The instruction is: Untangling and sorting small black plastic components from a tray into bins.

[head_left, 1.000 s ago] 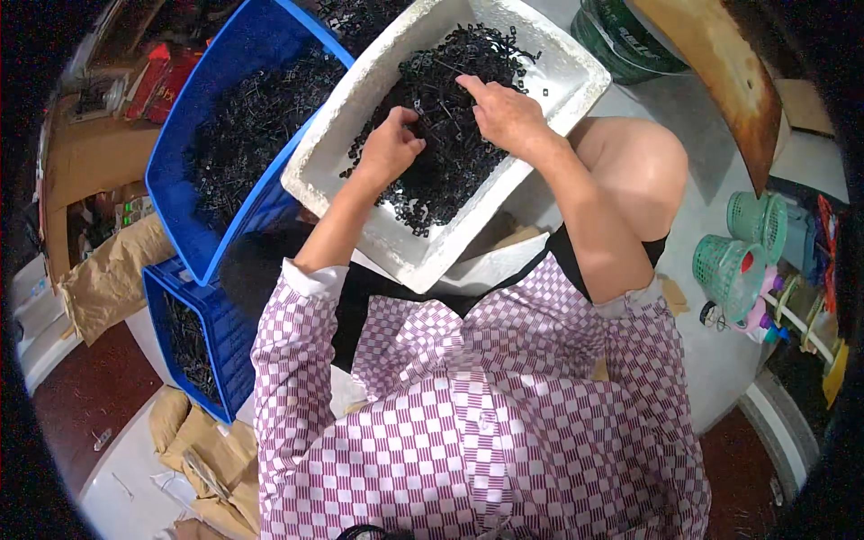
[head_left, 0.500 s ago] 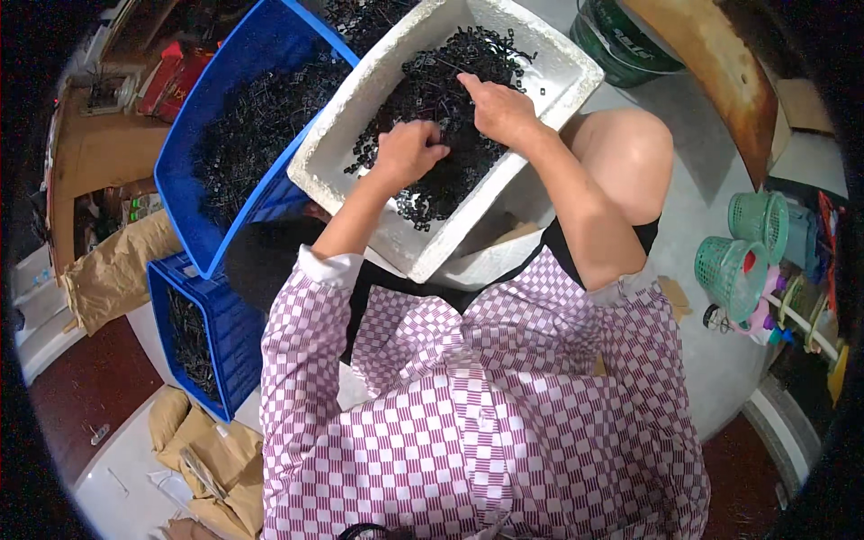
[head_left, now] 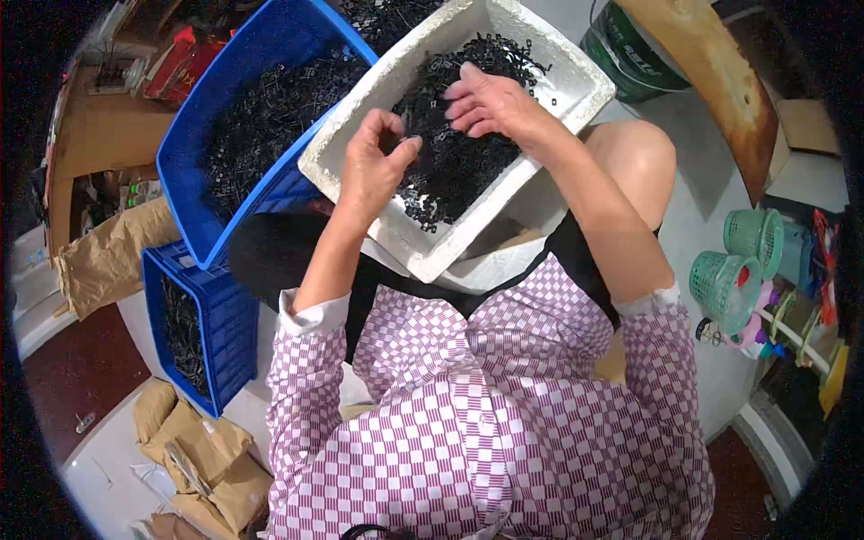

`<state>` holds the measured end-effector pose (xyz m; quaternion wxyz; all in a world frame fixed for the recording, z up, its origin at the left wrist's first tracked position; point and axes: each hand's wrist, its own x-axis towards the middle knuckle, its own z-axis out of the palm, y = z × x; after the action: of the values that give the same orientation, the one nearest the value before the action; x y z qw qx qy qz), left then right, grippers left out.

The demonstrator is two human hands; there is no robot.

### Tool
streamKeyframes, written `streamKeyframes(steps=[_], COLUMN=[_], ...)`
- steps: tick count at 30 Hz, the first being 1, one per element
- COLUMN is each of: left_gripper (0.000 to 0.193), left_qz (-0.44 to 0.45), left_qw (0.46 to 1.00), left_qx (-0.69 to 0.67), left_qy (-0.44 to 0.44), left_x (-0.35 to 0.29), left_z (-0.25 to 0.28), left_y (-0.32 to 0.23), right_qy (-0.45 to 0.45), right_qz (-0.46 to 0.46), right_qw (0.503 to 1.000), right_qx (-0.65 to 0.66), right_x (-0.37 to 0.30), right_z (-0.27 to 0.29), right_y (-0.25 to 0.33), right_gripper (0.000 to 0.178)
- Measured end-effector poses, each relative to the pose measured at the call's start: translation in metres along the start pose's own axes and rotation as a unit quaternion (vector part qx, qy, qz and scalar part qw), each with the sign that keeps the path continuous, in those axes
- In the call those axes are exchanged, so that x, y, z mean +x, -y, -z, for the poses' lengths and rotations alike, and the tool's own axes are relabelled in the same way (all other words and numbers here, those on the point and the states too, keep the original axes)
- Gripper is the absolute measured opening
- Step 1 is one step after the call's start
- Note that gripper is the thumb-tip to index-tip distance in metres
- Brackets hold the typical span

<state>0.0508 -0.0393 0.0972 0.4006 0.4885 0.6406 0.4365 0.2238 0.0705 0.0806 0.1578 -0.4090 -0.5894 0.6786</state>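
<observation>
A white foam box (head_left: 364, 225) rests tilted by my legs and holds a heap of small black plastic parts (head_left: 459, 175). Above the box's left side is my left hand (head_left: 371, 166), its fingers bent and the thumb standing apart, with nothing visible between them. My right hand (head_left: 495, 106) hovers over the heap's upper part, fingers spread and slightly curved, the tips close to the pieces. Whether those tips touch any piece I cannot tell. To the left, a large blue crate (head_left: 202, 193) is filled with similar black parts.
A second blue crate (head_left: 229, 333) with black parts stands lower left, near brown paper bags (head_left: 211, 445). A dark green bucket (head_left: 630, 54) is at the upper right. Green baskets (head_left: 720, 288) stand at the right. My bent knee (head_left: 630, 166) is beside the foam box.
My left hand has pulled back left from the heap, and its thumb has come apart from the fingers. My right hand has changed from a pointing finger to spread fingers.
</observation>
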Motion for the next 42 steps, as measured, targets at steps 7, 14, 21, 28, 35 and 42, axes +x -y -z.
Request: streamKeyframes(steps=[7, 14, 21, 28, 35, 42], left_gripper=[0.019, 0.03, 0.034, 0.026, 0.026, 0.036], left_qz=[-0.165, 0.126, 0.194, 0.225, 0.213, 0.127], left_qw=[0.975, 0.966, 0.884, 0.853, 0.886, 0.927], left_qx=[0.134, -0.225, -0.411, -0.458, -0.412, -0.353], left_qy=[-0.066, 0.002, 0.111, 0.106, 0.009, -0.025], left_x=[-0.006, -0.001, 0.0, -0.001, 0.0, -0.006], left_z=[-0.024, -0.016, -0.013, -0.008, -0.014, -0.013], left_y=[-0.012, -0.005, -0.007, -0.009, -0.004, -0.008], right_qy=[0.028, 0.031, 0.045, 0.017, -0.024, -0.102], right_qz=[0.014, 0.087, 0.099, 0.086, 0.079, 0.102], right_qw=[0.999, 0.984, 0.982, 0.977, 0.98, 0.984], right_qx=[0.042, 0.154, 0.157, 0.196, 0.184, 0.106], right_x=[-0.014, -0.005, -0.007, -0.005, -0.005, -0.004], right_z=[-0.004, -0.007, -0.006, -0.013, -0.015, -0.019], right_y=[0.021, 0.01, 0.012, 0.017, 0.022, 0.022], right_gripper=[0.032, 0.019, 0.018, 0.019, 0.019, 0.018])
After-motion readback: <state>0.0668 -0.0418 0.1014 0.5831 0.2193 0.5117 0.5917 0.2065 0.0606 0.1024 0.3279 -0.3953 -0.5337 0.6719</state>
